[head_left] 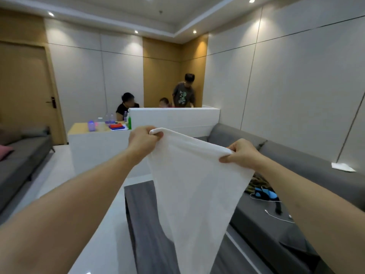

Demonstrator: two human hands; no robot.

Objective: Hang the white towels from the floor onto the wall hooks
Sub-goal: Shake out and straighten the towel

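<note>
One white towel [189, 186] is off the floor and up in the air, stretched by its top edge between both hands — so the pick-up for this one is done, but the hanging, in my judgement, is not. No wall hooks show in this view, and no other towels can be seen on the floor, so how many remain cannot be told. The left hand [143, 140] pinches the upper left corner with curled fingers; the right hand [242, 153] grips the other corner, slightly lower, fingers closed round the cloth. The towel hangs below and between the hands, narrowing as it drops in front of a dark coffee table [142, 220] — its bottom end runs out of view. A grey sofa [296, 167] lies to the right.
</note>
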